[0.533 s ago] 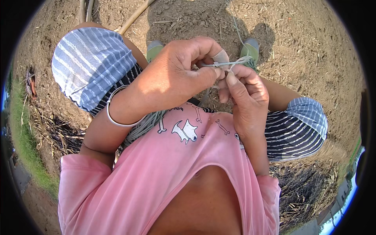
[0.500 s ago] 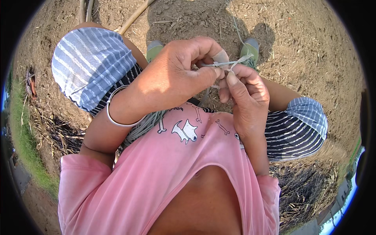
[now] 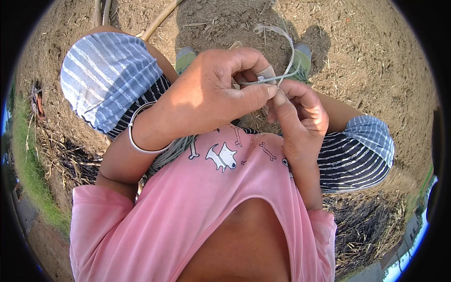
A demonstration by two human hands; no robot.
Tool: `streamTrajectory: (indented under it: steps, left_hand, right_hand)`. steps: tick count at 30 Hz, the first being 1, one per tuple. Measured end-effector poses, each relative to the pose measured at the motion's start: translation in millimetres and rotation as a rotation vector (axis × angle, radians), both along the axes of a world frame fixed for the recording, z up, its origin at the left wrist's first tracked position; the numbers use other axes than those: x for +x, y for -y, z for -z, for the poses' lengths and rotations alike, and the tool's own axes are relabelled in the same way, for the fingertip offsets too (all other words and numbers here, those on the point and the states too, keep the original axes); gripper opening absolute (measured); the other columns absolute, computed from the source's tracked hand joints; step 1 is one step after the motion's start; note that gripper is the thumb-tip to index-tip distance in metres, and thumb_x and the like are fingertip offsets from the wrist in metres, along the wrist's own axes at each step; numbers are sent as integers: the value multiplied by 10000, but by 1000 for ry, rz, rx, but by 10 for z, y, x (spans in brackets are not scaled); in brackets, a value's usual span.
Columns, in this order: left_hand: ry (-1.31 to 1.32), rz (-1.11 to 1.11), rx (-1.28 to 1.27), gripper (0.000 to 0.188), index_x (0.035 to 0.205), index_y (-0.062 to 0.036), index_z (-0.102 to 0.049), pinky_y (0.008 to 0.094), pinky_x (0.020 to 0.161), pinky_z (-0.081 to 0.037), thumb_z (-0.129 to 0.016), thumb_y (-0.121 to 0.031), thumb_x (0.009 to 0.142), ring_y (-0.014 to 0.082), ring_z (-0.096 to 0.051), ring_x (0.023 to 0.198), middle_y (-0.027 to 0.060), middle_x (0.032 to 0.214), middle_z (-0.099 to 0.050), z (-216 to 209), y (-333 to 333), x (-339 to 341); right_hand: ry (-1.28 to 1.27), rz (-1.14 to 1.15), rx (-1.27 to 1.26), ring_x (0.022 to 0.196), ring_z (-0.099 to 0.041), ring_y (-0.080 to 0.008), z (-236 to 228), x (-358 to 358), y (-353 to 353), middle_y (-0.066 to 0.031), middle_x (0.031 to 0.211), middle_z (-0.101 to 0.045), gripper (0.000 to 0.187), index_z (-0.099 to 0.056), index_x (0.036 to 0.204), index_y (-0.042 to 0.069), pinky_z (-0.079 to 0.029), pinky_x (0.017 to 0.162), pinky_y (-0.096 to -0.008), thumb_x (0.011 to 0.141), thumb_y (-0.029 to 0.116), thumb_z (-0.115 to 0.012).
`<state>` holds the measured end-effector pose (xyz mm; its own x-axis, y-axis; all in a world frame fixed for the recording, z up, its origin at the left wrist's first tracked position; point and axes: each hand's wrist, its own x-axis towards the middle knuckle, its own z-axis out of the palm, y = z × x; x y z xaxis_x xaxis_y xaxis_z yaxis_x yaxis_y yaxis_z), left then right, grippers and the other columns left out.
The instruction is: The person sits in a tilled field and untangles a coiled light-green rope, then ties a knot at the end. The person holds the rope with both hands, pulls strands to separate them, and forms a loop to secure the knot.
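Note:
My left hand [image 3: 225, 87] and my right hand [image 3: 300, 110] meet above my lap, thumb tips nearly touching. Between them runs pale, thin plastic twine [image 3: 290, 63], pinched by the fingers of both hands. One strand of it loops up from the pinch and curls over at the far side, beyond the fingertips. A light wrapping, perhaps tape, shows on a left finger. Under my left forearm lies a bundle of grey-green twine [image 3: 174, 152] against my lap. The bent fingers hide where the strands cross.
Dry brown soil with straw bits [image 3: 371, 61] surrounds me. Wooden poles [image 3: 162, 19] lie at the far left. Green shoes [image 3: 186, 57] stand on the ground beyond my hands. Dry, dark stalks [image 3: 366, 225] lie at the right, and grass [image 3: 35, 174] grows at the left edge.
A strand of the twine now rises in a long loop beyond the fingers, where before it lay bunched close to them. My right hand has shifted slightly, and its thumb presses nearer the left thumb.

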<state>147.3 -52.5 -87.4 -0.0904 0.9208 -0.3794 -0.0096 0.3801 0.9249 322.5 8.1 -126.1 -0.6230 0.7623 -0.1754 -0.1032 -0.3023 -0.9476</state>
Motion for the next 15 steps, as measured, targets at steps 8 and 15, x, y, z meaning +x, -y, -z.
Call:
streamTrajectory:
  steps: [8, 15]
  left_hand:
    - [35, -37, 78, 177, 1044, 18, -612, 162, 635, -425, -665, -60, 894, 8, -532, 776, -13, 870, -606, 79, 32, 31]
    - [12, -29, 57, 161, 1032, 14, -594, 153, 542, -407, -653, -88, 923, 1, -530, 662, -6, 837, -610, 114, 35, 34]
  right_hand:
    - [50, -23, 9, 701, -476, 8, -48, 22, 12, 42, 840, -577, 80, -612, 1005, -12, -401, 599, -164, 932, -20, -581]
    - [38, -5, -12, 707, -489, 7, -53, 14, 17, 38, 855, -584, 97, -604, 1021, -8, -407, 598, -164, 927, -29, -589]
